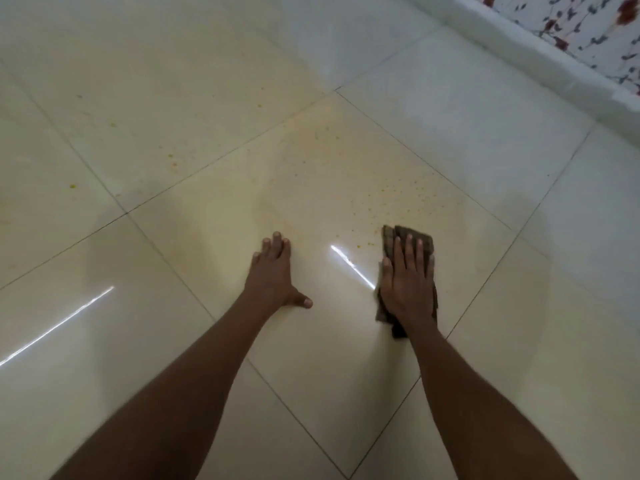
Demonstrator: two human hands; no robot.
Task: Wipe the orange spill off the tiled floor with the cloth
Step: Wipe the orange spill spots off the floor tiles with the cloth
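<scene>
We press our right hand [408, 282] flat, fingers straight, on the brown cloth [420, 237], cloth under the palm on the tiled floor [173, 81]; orange spill [391, 192] speckled just beyond its far edge; our left hand [272, 271] spread flat on bare tile, well apart

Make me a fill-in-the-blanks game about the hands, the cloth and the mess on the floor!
1. The right hand presses flat on the brown ____.
2. The left hand rests on the bare ____ and holds nothing.
3. The little drops of the spill beyond the cloth are ____ in colour.
4. The printed fabric in the top right corner shows a pattern of ____.

Missing words: cloth; floor; orange; flowers
</scene>
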